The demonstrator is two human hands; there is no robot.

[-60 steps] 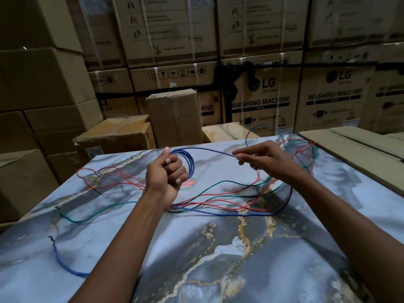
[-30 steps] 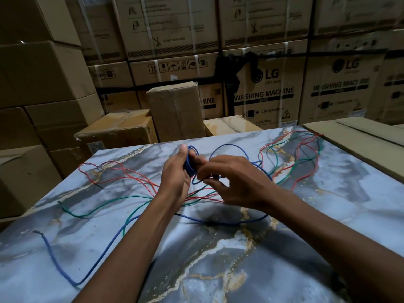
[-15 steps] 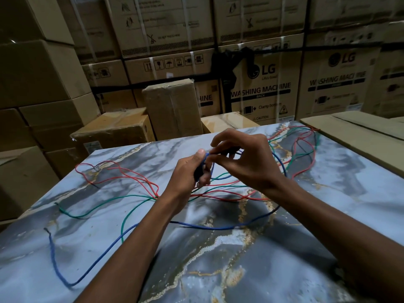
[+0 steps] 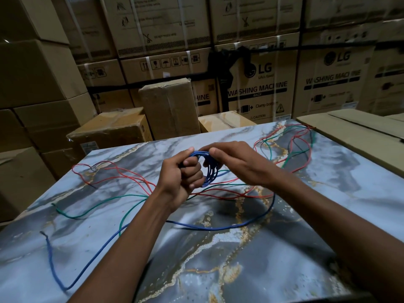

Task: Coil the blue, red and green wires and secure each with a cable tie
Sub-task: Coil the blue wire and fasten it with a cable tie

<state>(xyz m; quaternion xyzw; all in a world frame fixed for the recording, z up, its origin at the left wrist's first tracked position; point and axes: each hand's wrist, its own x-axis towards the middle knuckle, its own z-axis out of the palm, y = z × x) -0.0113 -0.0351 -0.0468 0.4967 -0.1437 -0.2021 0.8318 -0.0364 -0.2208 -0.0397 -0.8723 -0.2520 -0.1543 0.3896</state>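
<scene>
**Friend:** What are your hands doing?

**Me:** My left hand (image 4: 182, 171) is a fist around the blue coil (image 4: 208, 169). I squeeze one side of the loops so they stay together. My right hand (image 4: 236, 164) pinches the other side of the coil with curled fingers. Both hands are up above the marble table (image 4: 251, 270), close together, with the coil between them.

**Friend:** Where is the rest of the blue wire (image 4: 218, 228)?

**Me:** It hangs down from the coil on the right hand's side and lies on the table in a big curve, nearer to me than the coil. Then it runs under my left arm to a loose end (image 4: 42, 233) far off to the left of the coil.

**Friend:** And the other two?

**Me:** The red wire (image 4: 122, 171) and the green wire (image 4: 96, 206) lie loose on the table, to the left of the coil, under it, and behind it to the right. They are mixed up and not coiled yet.

**Friend:** So which step is this?

**Me:** I think I am winding the blue one, the first of three. A long piece is left to wind.

**Friend:** What comes next?

**Me:** I think my right hand should pull up more blue wire and lay another loop on the coil while my left hand holds tight. I must not snag red or green. I cannot see a cable tie anywhere
</scene>
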